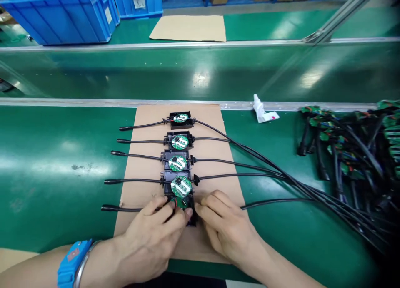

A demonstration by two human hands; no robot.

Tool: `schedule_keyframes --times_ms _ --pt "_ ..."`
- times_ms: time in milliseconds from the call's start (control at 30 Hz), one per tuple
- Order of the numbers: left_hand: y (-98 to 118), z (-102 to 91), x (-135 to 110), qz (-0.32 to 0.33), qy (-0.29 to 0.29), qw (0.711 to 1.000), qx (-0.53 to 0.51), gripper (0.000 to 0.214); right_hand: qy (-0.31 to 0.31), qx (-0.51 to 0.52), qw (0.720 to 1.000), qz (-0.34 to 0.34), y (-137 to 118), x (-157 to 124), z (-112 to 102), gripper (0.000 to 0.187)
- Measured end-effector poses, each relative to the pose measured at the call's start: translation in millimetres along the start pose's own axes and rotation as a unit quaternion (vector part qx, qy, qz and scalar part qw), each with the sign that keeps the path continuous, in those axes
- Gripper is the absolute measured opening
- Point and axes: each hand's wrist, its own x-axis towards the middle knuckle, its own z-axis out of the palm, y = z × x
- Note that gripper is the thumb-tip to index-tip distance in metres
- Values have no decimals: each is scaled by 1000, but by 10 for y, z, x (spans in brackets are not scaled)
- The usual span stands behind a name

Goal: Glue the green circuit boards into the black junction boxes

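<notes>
At the near end of a row of black plastic boxes, my left hand (158, 229) is closed on the nearest box (191, 219), its fingers across the left side and the green circuit board (181, 202). My right hand (223, 223) pinches the black cable (275, 200) where it meets the box's right side; the fingertips partly hide that joint. A short cable with a plug (109, 207) sticks out left from under my left hand. Beyond it, several open boxes (178, 155) each hold a round green board (181, 186), with cables leaving both sides.
A cardboard sheet (143, 121) lies under the boxes on the green table (62, 155). Cables run right toward a pile of wired boards (346, 146). A crumpled white tube (262, 111) lies near the back rail. Blue bins (71, 19) and flat cardboard (190, 28) sit on the shelf behind.
</notes>
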Motion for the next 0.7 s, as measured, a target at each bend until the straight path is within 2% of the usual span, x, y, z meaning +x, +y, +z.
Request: schedule_keyframes --times_ms 100,167,233,300,367,433,533,700 --pt "1 -42 -22 -2 13 1000 -22 53 -47 29 998 -5 59 47 -92 26" --pt "-79 -79 -43 -2 50 996 -72 48 -69 49 996 -4 135 135 -186 22" --pt "-230 -111 -46 -39 125 985 -108 40 -49 29 998 6 233 240 -243 23" --pt "-415 -131 -24 -115 176 972 -105 31 -14 -17 1000 22 335 323 -236 21" --pt "-574 -139 6 -166 159 969 -91 15 -10 -42 999 27 407 351 -200 13" --pt "-654 -146 16 -166 118 973 -109 9 -15 -26 999 10 420 318 -197 11" --pt "-629 -179 -23 -164 105 968 -159 13 -37 5 999 -16 322 228 -306 15" --pt "-540 -233 -46 -178 74 967 -166 15 -126 -35 991 -16 99 234 -506 18"
